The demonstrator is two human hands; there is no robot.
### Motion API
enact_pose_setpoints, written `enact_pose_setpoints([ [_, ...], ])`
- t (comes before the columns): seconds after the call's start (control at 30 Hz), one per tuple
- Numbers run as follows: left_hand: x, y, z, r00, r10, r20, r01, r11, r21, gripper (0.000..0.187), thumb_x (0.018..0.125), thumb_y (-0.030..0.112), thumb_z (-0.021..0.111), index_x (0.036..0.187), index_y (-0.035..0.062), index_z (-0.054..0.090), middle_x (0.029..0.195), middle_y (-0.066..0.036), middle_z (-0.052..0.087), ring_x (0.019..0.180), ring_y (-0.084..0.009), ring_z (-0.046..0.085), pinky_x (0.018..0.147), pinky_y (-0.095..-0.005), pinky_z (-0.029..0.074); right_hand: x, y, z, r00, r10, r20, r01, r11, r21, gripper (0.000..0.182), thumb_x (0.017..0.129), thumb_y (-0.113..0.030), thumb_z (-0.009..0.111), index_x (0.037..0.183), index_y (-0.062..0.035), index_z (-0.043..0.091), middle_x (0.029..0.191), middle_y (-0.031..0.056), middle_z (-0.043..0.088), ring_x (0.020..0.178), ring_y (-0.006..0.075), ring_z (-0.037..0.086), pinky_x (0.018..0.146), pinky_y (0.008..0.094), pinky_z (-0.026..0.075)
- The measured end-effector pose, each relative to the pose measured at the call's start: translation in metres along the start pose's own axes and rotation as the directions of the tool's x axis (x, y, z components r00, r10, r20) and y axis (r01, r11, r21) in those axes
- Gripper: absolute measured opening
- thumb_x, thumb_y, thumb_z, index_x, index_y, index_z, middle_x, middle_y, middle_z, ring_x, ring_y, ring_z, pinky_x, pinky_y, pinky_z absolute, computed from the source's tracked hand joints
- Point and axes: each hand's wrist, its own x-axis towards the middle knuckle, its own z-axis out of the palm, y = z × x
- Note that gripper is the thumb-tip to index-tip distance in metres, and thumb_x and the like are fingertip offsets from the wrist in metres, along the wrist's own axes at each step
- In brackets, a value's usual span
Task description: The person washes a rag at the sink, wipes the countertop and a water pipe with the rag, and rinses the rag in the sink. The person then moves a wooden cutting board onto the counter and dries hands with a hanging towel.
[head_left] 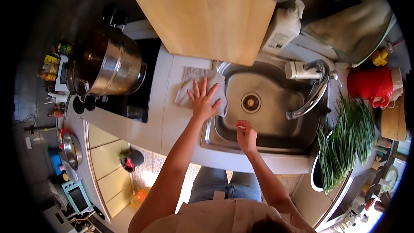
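Note:
My left hand (204, 102) lies flat with spread fingers on a folded grey cloth (188, 87), which rests on the counter and reaches over the sink's left rim. Over the front part of the steel sink (241, 84) is my right hand (246, 137), its fingers closed. A tiny pale bit shows at those fingertips, too small to name. The basin has a round drain strainer (251, 102) in its floor. From the right side a chrome faucet (317, 97) curves over the basin.
Left of the counter, a large steel pot (116, 62) stands on the black cooktop (148, 69). A wooden board (207, 13) stands behind the sink, beside a white pump bottle (282, 28). Long green leaves (347, 142) fill a white bowl (316, 177) at right.

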Motion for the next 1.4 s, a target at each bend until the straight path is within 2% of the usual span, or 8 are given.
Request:
enact_pose_setpoints([
  [0.2,-0.006,-0.010,0.005,0.997,0.044,0.061,-0.040,0.998,-0.053,0.068,0.068,0.048,0.060,0.129,0.0326,0.036,0.143,-0.010,0.014,0.129,-0.0404,0.006,0.094,-0.0664,0.007,0.050,-0.169,-0.046,0.799,-0.566,-0.204,0.546,0.824,-0.148,0.029,0.070,-0.005,0.060,0.098,-0.0025,0.052,0.105,0.0154,0.054,0.101,0.0358,0.047,0.085,0.0398,0.039],
  [0.33,-0.047,-0.006,-0.021,0.975,0.041,0.216,-0.013,0.992,-0.129,0.071,0.071,0.052,0.058,0.133,0.0302,0.029,0.142,-0.014,0.012,0.129,-0.0416,0.005,0.093,-0.0672,0.006,0.077,-0.299,-0.081,0.492,-0.850,-0.189,0.799,0.527,-0.290,0.041,0.069,-0.005,0.061,0.107,-0.0012,0.047,0.117,0.0179,0.046,0.108,0.0365,0.043,0.089,0.0419,0.037],
  [0.43,-0.028,-0.027,-0.034,0.993,-0.029,0.111,0.074,0.903,-0.424,0.070,0.074,0.043,0.061,0.133,0.0237,0.029,0.141,-0.016,0.016,0.129,-0.0401,0.011,0.092,-0.0665,0.013,0.105,-0.379,-0.097,0.273,-0.942,-0.197,0.844,0.333,-0.421,0.049,0.068,-0.007,0.062,0.112,-0.0012,0.042,0.122,0.0184,0.040,0.114,0.0349,0.037,0.093,0.0415,0.033],
  [0.57,0.051,-0.022,-0.133,0.858,-0.042,-0.512,-0.212,0.879,-0.427,0.042,0.077,0.014,0.060,0.113,0.0011,0.045,0.112,-0.019,0.050,0.103,-0.0341,0.047,0.088,-0.0389,0.038,0.136,-0.432,-0.116,0.163,-0.940,-0.300,0.683,0.327,-0.653,0.051,0.066,-0.009,0.063,0.113,-0.0025,0.042,0.123,0.0182,0.039,0.118,0.0328,0.034,0.095,0.0446,0.029],
  [0.87,0.218,0.049,-0.375,0.441,0.287,-0.850,-0.623,0.780,-0.060,0.022,0.084,0.008,0.048,0.105,0.0002,0.049,0.105,-0.017,0.054,0.099,-0.0310,0.051,0.086,-0.0348,0.039,0.137,-0.376,-0.133,0.272,-0.835,-0.479,0.412,0.551,-0.726,0.048,0.064,-0.001,0.057,0.110,-0.0130,0.050,0.127,0.0177,0.036,0.119,0.0320,0.032,0.095,0.0486,0.025],
  [1.07,0.266,0.072,-0.409,0.696,0.380,-0.609,-0.392,0.912,0.120,0.033,0.086,0.033,0.045,0.093,0.0037,0.057,0.098,-0.012,0.053,0.094,-0.0300,0.049,0.082,-0.0385,0.041,0.137,-0.351,-0.147,0.454,-0.804,-0.384,0.191,0.509,-0.839,0.035,0.071,-0.008,0.053,0.106,-0.0106,0.053,0.123,0.0131,0.043,0.112,0.0265,0.042,0.094,0.0540,0.025],
  [1.27,0.256,0.072,-0.422,0.845,0.270,-0.462,-0.317,0.948,-0.025,0.047,0.085,0.046,0.042,0.070,0.0027,0.051,0.079,-0.010,0.051,0.083,-0.0277,0.048,0.075,-0.0382,0.039,0.134,-0.346,-0.178,0.382,-0.805,-0.453,0.509,0.593,-0.625,0.019,0.072,-0.008,0.050,0.085,-0.0089,0.062,0.102,0.0098,0.057,0.101,0.0264,0.049,0.091,0.0441,0.033],
  [1.4,0.201,0.076,-0.413,0.670,0.271,-0.691,-0.458,0.883,-0.097,0.044,0.074,0.032,0.062,0.052,0.0031,0.038,0.060,-0.007,0.043,0.065,-0.0253,0.046,0.055,-0.0365,0.035,0.128,-0.350,-0.206,0.461,-0.797,-0.390,0.715,0.594,-0.369,0.016,0.069,-0.003,0.048,0.073,-0.0056,0.064,0.088,0.0093,0.061,0.094,0.0278,0.050,0.083,0.0329,0.040],
])
